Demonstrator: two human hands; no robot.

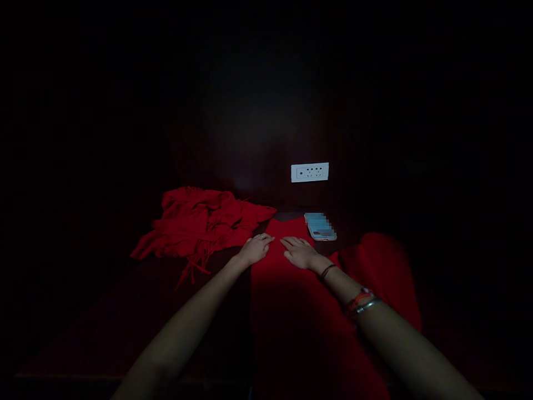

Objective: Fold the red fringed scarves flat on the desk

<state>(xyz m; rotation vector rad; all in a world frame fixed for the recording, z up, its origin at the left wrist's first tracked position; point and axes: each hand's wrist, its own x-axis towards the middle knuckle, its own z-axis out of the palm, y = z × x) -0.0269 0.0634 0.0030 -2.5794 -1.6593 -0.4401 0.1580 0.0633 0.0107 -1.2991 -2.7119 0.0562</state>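
A long red scarf lies spread on a dark table, running from near the back wall toward me and over the front edge. My left hand rests on its left border near the far end, fingers stretched out toward the middle. Opposite it, my right hand lies flat on the same cloth, its fingers extended to the left. A small gap parts the two sets of fingertips. Neither hand grips anything that I can see.
A crumpled red fringed scarf is heaped at the back left. Folded red cloth lies to the right. A phone with a lit screen sits behind my right hand. A white socket panel is on the wall. Surroundings are very dark.
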